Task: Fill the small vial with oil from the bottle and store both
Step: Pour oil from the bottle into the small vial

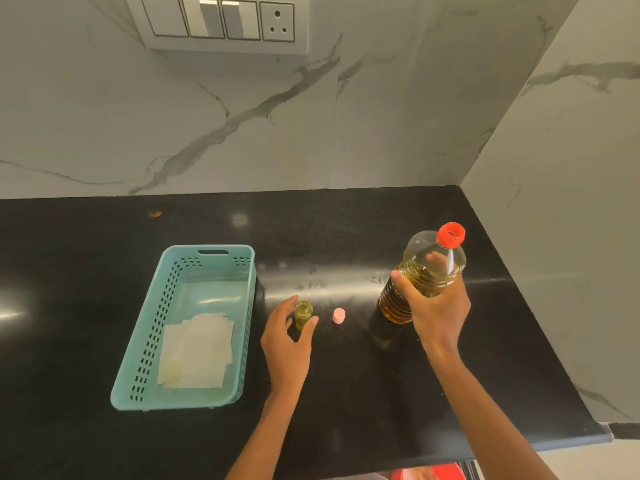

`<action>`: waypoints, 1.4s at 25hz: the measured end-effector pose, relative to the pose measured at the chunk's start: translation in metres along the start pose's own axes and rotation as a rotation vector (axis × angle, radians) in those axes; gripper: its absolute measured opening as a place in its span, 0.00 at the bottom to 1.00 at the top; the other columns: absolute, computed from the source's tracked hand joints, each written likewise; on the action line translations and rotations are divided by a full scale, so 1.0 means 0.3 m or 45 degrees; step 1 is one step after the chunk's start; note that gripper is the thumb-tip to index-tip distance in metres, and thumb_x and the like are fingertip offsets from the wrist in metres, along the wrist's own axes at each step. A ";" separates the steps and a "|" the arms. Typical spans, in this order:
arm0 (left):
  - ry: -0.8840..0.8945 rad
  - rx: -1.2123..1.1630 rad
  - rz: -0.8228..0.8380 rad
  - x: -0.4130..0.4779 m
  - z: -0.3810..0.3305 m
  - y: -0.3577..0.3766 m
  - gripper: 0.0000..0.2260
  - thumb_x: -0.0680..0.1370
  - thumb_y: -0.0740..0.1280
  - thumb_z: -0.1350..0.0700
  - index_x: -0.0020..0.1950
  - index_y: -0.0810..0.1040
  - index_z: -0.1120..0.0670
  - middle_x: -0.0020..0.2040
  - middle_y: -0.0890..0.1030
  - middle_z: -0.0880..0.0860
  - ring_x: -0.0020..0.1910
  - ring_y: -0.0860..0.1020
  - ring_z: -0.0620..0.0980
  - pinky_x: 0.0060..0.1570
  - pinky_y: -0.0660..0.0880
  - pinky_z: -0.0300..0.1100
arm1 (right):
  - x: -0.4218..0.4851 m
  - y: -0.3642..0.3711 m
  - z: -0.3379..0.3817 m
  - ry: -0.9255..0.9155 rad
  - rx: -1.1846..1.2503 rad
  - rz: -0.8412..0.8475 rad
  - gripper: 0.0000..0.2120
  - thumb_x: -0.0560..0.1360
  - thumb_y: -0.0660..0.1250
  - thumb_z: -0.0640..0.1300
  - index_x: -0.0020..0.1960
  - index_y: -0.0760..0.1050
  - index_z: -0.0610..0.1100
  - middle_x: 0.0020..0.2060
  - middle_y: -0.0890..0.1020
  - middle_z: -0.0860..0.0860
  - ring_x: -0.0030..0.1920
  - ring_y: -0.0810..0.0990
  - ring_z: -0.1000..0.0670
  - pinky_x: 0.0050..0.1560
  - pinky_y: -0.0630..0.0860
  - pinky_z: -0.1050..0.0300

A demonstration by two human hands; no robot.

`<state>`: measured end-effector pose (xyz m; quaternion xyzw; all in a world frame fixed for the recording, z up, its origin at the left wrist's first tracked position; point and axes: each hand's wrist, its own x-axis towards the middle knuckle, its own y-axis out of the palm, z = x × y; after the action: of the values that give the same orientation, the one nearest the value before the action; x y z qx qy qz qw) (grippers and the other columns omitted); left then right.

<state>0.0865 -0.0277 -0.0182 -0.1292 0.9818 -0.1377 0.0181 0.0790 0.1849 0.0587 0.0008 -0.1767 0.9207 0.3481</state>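
the left hand [285, 344] curls round the small vial [303, 315], forefinger on its left and thumb tip against its right side, while the right hand [438, 313] grips the bottle [424, 271] round its ribbed middle. far left on the black counter [86, 271] sits a teal basket [149, 341] with perforated walls, and folded white paper [197, 351] lies flat in its near half. just right of the basket comes the left hand, and inside its curl the vial stands upright on the counter, uncapped, with yellowish oil showing through the glass. a small pink cap [339, 315] lies near the vial's right, apart from it, between vial and bottle. the bottle leans with its red cap [451, 234] on and pointing up and to the right; golden oil fills its lower part. whether its base touches the counter i cannot tell. the right thumb lies across the bottle's near side, fingers showing through the plastic behind.
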 end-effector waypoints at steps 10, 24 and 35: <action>-0.066 -0.204 0.072 0.099 -0.047 0.041 0.17 0.72 0.78 0.58 0.60 0.82 0.49 0.53 0.85 0.46 0.55 0.83 0.42 0.55 0.78 0.29 | 0.047 0.051 -0.012 -0.026 0.013 -0.169 0.29 0.66 0.79 0.51 0.63 0.73 0.48 0.49 0.78 0.65 0.49 0.80 0.65 0.55 0.77 0.64; 0.375 -0.178 0.242 0.184 -0.396 0.183 0.17 0.74 0.77 0.52 0.61 0.80 0.44 0.53 0.85 0.46 0.53 0.84 0.45 0.55 0.81 0.39 | 0.397 -0.111 0.157 -1.068 -0.907 0.646 0.35 0.61 0.82 0.52 0.62 0.74 0.40 0.51 0.82 0.44 0.47 0.81 0.45 0.46 0.79 0.53; 0.409 -0.097 0.128 0.137 -0.397 0.184 0.18 0.74 0.76 0.51 0.58 0.75 0.34 0.52 0.81 0.36 0.53 0.81 0.36 0.52 0.76 0.27 | 0.435 -0.133 0.189 -1.212 -1.038 0.745 0.36 0.60 0.83 0.52 0.61 0.75 0.39 0.49 0.83 0.43 0.46 0.82 0.43 0.45 0.80 0.50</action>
<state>0.0247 0.0446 0.0812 -0.0570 0.9818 -0.1182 -0.1371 -0.0012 0.2778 0.1410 0.2263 -0.6353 0.7361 -0.0577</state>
